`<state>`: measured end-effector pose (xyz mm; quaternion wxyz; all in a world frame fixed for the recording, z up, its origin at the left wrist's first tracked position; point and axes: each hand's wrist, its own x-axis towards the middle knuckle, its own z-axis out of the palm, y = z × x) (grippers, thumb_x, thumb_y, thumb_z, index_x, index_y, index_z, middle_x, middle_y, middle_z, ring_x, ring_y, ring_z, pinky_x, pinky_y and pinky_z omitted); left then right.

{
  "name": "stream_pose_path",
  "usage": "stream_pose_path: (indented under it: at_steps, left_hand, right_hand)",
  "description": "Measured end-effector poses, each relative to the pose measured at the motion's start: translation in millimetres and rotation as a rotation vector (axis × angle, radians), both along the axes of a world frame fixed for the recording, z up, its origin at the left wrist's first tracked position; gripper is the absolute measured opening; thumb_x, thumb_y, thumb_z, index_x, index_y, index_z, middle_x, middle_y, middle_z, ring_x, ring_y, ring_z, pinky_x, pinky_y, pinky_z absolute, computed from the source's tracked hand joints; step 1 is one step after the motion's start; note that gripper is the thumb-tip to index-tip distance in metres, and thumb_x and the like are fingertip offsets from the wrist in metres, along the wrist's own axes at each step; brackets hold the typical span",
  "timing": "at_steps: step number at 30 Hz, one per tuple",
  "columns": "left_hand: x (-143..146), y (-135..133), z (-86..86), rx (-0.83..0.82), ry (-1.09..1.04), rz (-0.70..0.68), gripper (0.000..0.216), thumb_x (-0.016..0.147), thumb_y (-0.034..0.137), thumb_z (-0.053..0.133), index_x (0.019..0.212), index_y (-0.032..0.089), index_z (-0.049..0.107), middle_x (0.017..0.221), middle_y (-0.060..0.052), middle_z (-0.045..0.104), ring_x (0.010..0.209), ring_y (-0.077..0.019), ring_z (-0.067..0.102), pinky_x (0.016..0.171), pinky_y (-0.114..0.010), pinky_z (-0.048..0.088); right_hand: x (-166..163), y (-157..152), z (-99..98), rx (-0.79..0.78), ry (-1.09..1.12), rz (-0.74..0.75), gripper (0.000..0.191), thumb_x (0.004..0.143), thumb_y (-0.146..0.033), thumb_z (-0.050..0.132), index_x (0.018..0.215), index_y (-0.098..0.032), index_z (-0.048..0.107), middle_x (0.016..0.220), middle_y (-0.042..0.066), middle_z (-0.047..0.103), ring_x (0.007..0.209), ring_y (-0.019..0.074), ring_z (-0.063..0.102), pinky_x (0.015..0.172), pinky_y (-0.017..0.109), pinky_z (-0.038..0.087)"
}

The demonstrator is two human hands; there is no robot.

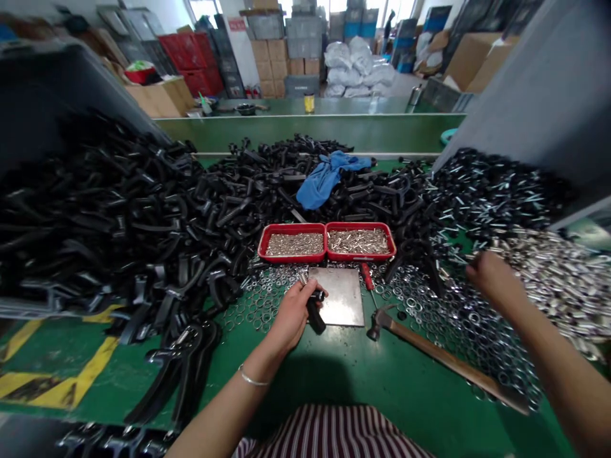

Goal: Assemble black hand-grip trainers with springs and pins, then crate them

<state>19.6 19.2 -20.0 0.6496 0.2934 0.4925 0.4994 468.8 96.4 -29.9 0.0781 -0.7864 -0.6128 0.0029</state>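
My left hand [292, 315] is closed around a black plastic handle part [315, 313] with a small metal piece at its top, held beside a square steel plate [340, 296]. My right hand [491, 278] reaches out to the right over a spread of silver washers [449, 312] and metal sleeves [558, 273]; its fingers are curled and what they hold is hidden. A hammer [443, 357] with a wooden handle lies between the hands, its head near the plate.
Two red trays [327, 242] of small metal pins sit behind the plate. A big heap of black plastic parts [119, 216] fills the left and back, with a blue cloth [324, 178] on it. Grey bins stand at both sides.
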Motion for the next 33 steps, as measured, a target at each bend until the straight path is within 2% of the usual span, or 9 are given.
stream_pose_path:
  at_steps: [2,4,7,10,13,18,24,30,33]
  left_hand:
    - [-4.6,2.5,-3.1,-0.015,-0.003,0.024,0.041,0.08,0.056,0.069,0.087,0.016,0.059,0.082,-0.003,0.066,0.066,-0.0108,0.057,0.066,-0.025,0.046]
    - [-4.6,4.9,-4.8,-0.017,-0.003,0.033,0.041,0.081,0.055,0.069,0.087,0.016,0.059,0.082,-0.004,0.066,0.065,-0.0107,0.057,0.066,-0.025,0.046]
    - [5.4,8.2,-3.9,0.008,-0.008,0.016,0.038,0.082,0.053,0.068,0.087,0.016,0.059,0.084,-0.004,0.066,0.067,-0.011,0.057,0.066,-0.025,0.045]
    - [19.3,9.5,-0.1,0.029,0.009,-0.018,0.038,0.083,0.054,0.066,0.088,0.017,0.06,0.084,-0.004,0.066,0.067,-0.0112,0.057,0.066,-0.025,0.045]
    - [26.3,7.9,3.0,0.058,0.06,-0.037,0.04,0.083,0.057,0.064,0.088,0.018,0.062,0.083,-0.003,0.065,0.068,-0.0124,0.057,0.067,-0.025,0.045]
    - [24.2,6.3,1.2,0.081,0.105,-0.101,0.039,0.084,0.058,0.062,0.089,0.018,0.063,0.081,-0.002,0.064,0.069,-0.0138,0.058,0.067,-0.026,0.046]
    - [23.8,5.7,-1.0,0.046,0.013,-0.107,0.038,0.084,0.056,0.064,0.09,0.018,0.06,0.081,-0.001,0.062,0.067,-0.012,0.057,0.066,-0.025,0.048]
    - [23.9,2.0,4.9,0.078,0.131,-0.116,0.034,0.087,0.052,0.061,0.094,0.019,0.059,0.083,0.0,0.062,0.072,-0.0134,0.058,0.07,-0.026,0.049]
    - [23.1,4.5,7.8,0.205,0.397,-0.065,0.028,0.092,0.047,0.056,0.095,0.019,0.06,0.089,-0.002,0.065,0.082,-0.0156,0.059,0.077,-0.027,0.047]
  right_hand:
    - [-12.9,-16.1,15.6,0.146,0.064,0.002,0.018,0.089,-0.039,0.049,0.103,-0.03,0.054,0.092,0.016,0.064,0.094,0.0424,0.064,0.076,0.054,0.048]
    - [-45.0,-38.0,32.6,0.257,0.266,-0.001,0.022,0.086,-0.053,0.056,0.104,-0.039,0.053,0.087,0.01,0.064,0.084,0.0393,0.065,0.071,0.055,0.05]
    - [-120.6,-70.2,50.9,0.173,0.625,0.24,0.027,0.084,-0.054,0.063,0.106,-0.04,0.055,0.091,0.006,0.067,0.081,0.0319,0.067,0.069,0.049,0.055]
    - [-190.7,-84.4,51.7,0.115,0.706,0.536,0.022,0.089,-0.047,0.062,0.107,-0.036,0.058,0.097,0.006,0.066,0.086,0.0282,0.066,0.076,0.048,0.054]
    - [-226.3,-83.0,41.7,0.115,0.746,0.649,0.018,0.09,-0.042,0.062,0.106,-0.036,0.057,0.095,0.005,0.065,0.084,0.0268,0.064,0.075,0.047,0.054]
    - [-243.9,-82.3,26.9,0.104,0.828,0.626,0.017,0.09,-0.04,0.063,0.104,-0.035,0.055,0.09,0.004,0.063,0.08,0.0257,0.064,0.075,0.048,0.054]
    - [-245.8,-85.6,13.5,0.129,0.841,0.688,0.016,0.094,-0.032,0.059,0.109,-0.031,0.055,0.095,0.005,0.063,0.084,0.0231,0.064,0.077,0.044,0.056]
    - [-238.4,-71.2,16.5,0.195,0.698,1.006,0.019,0.096,-0.024,0.054,0.114,-0.022,0.059,0.111,0.011,0.065,0.107,0.0253,0.061,0.092,0.047,0.051]
    - [-251.4,-67.3,18.5,-0.045,1.03,0.795,0.016,0.097,-0.037,0.053,0.1,-0.022,0.053,0.086,0.004,0.065,0.078,0.0198,0.066,0.072,0.038,0.056]
